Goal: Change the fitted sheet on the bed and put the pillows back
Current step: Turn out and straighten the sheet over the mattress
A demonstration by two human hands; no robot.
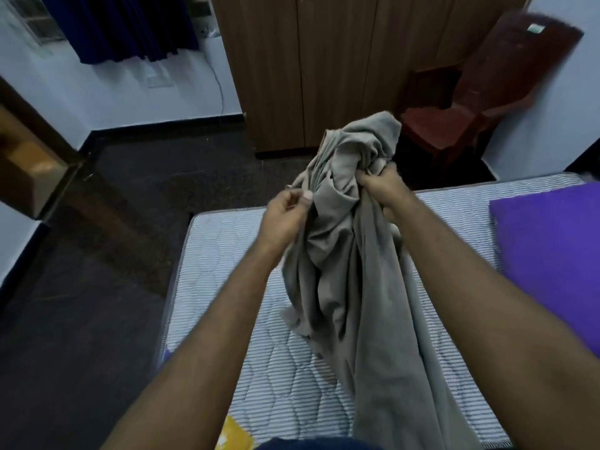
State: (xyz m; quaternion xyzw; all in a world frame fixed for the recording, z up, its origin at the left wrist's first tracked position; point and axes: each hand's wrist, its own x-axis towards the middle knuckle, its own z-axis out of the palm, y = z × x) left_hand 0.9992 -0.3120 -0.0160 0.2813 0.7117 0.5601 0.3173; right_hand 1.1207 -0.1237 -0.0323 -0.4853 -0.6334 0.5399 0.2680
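A bunched grey sheet (344, 271) hangs in front of me above the bare striped mattress (227, 287). My right hand (384, 190) grips a thick wad of it near the top. My left hand (287, 212) pinches a fold at the sheet's left edge between thumb and fingers. The lower part of the sheet drapes down onto the mattress toward me. A purple cloth (552, 254) lies on the right side of the mattress. No pillow is in view.
A wooden wardrobe (324, 66) stands beyond the bed's foot, with a dark red plastic chair (480, 102) to its right. Dark floor (113, 206) runs along the left of the bed. A wooden door (29, 167) stands at far left.
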